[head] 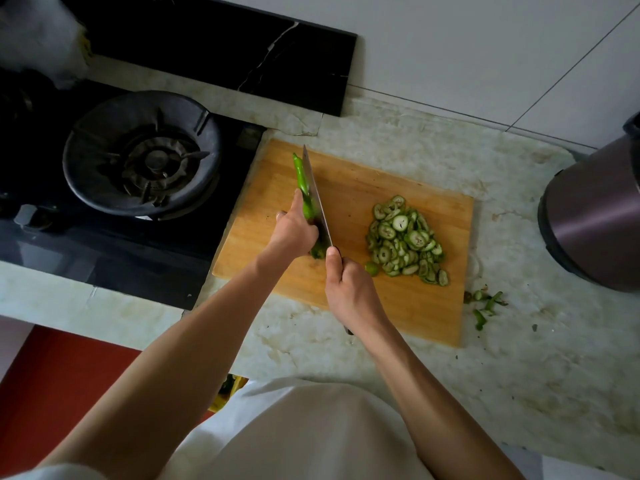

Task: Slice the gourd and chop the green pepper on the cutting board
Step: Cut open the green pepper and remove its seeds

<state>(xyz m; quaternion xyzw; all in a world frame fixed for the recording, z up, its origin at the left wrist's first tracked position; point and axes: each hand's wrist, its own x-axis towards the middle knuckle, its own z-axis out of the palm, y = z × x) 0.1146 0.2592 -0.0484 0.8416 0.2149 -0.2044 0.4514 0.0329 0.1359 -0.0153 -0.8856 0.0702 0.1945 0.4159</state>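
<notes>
Your left hand [293,227] pinned the long green pepper [306,199] to the wooden cutting board [349,181], fingers curled over it. Your right hand [349,289] gripped the handle of the cleaver [317,199], whose blade ran lengthwise along the pepper's right side, edge down on it. The heap of gourd slices [405,239] lay on the board's right half, apart from the knife. Green trimmings [485,303] sat on the marble counter [519,358] just off the board's right edge. A gas burner [142,157] stood to the left.
</notes>
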